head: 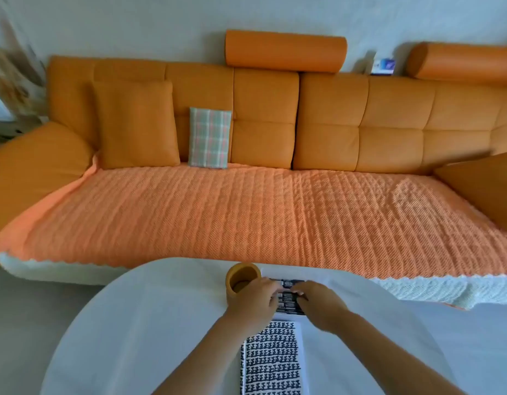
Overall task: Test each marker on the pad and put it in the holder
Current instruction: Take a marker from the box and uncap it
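Several black markers (288, 298) with white labels lie side by side on the white round table (149, 323), just beyond a pad (270, 357) with a black-and-white patterned cover. A mustard-yellow cup-shaped holder (240, 276) stands to the left of the markers. My left hand (253, 302) reaches over the left ends of the markers, its fingers curled onto them. My right hand (317, 305) comes from the right, fingertips pinching at a marker in the row. Both hands hide part of the markers.
An orange sofa (275, 212) with a quilted orange throw runs along the far side of the table. An orange cushion and a small plaid cushion (209, 138) lean on its back. Grey floor (21, 312) shows left of the table.
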Available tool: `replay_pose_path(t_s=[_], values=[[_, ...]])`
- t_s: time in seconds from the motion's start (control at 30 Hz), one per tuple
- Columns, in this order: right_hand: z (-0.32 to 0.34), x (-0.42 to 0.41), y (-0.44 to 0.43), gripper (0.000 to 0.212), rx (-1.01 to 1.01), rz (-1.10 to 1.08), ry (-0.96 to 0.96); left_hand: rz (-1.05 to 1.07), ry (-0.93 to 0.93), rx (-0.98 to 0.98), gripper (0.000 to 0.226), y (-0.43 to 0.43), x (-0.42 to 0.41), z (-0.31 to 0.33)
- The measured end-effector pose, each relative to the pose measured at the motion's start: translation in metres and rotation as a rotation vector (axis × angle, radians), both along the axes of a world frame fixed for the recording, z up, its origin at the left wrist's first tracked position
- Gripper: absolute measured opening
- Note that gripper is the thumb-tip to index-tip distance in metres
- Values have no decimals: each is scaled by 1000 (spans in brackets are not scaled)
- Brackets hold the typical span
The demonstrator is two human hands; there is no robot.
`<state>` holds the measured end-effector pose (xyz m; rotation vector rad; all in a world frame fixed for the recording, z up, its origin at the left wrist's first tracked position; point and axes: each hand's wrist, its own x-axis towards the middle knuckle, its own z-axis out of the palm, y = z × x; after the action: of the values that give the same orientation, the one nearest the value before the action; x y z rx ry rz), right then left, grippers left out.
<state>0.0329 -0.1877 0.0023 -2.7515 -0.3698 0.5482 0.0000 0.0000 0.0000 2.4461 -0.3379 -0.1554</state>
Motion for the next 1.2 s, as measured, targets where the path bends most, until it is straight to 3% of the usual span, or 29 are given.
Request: replay_pose_path(t_s=[0.23,0.33,0.43,0.53,0.63,0.73,0.93,1.07,1.2], values=[[-72,51,-8,27,-222,149,-19,-197,-42,314,31,-30,48,-77],[-87,60,-12,19,-166,184,8,-215,-40,463,28,-35,61,-99],[-99,63,-13,24,-112,201,3,-236,-4,497,30,-44,65,-108],[-109,65,-16,26,-79,181,-12,-180,47,421,33,-47,72,-112],[-110,65,-22,10,-31,176,-63,-171,28,353,25,-48,75,-115],[-104,62,-32,11,70,111,-182,-150,-93,272,16,-51,71,-114],[-88,32,-50,8,387,-53,-375,-127,-321,102,18,-51,57,-104],[-77,0,-49,22,661,-134,-409,-56,-434,-132,11,-51,25,-87],[-68,-37,-41,49,608,-43,-411,124,-442,-446,15,-49,-21,-70]])
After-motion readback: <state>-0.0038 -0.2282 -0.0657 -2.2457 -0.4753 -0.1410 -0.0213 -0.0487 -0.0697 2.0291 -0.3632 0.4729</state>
